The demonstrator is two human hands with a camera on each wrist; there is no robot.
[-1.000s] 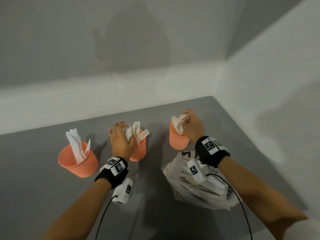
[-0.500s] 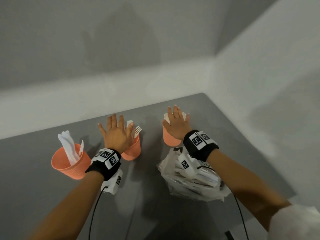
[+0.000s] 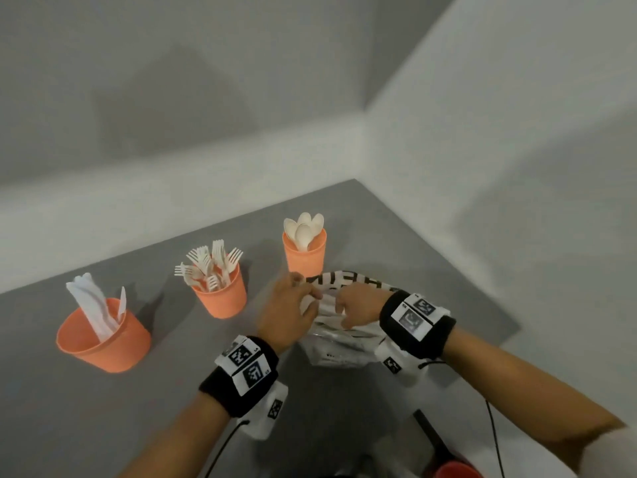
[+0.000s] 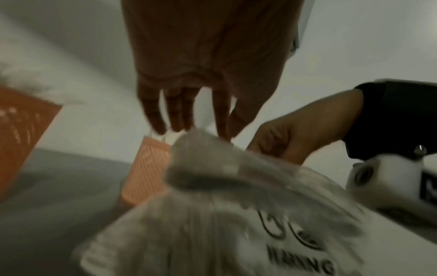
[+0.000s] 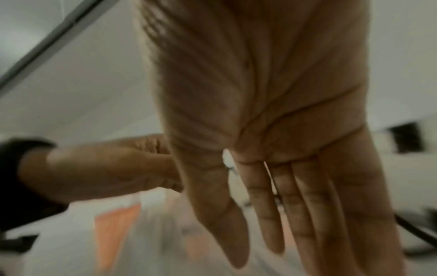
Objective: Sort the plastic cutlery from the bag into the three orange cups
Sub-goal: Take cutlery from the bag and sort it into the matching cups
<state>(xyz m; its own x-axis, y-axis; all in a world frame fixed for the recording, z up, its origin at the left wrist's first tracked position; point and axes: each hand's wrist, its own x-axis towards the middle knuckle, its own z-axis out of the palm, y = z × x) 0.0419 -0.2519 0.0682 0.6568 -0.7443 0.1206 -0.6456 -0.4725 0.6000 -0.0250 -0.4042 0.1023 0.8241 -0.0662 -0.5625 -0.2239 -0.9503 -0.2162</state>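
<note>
Three orange cups stand in a row on the grey table [image 3: 69, 426]: the left cup [image 3: 103, 339] with white knives, the middle cup [image 3: 224, 298] with forks, the right cup [image 3: 305, 262] with spoons. In front of the spoon cup lies the clear plastic bag [image 3: 344, 350] with printed lettering and cutlery inside. My left hand [image 3: 287, 313] and right hand [image 3: 356, 307] meet at the bag's top. The left fingers [image 4: 177, 121] hang straight and touch the bag [image 4: 212, 205] at its upper edge. The right hand's fingers [image 5: 272, 214] are also straight, over the bag. Both wrist views are blurred.
Pale walls close off the table at the back and right, forming a corner behind the spoon cup. The table's right edge [image 3: 482, 288] runs near the bag. A red object [image 3: 455, 472] with a dark handle [image 3: 432, 439] sits at the bottom.
A second ago my hands were at the fork and spoon cups, then opened above them. Both have since pulled back and come together on the bag's top.
</note>
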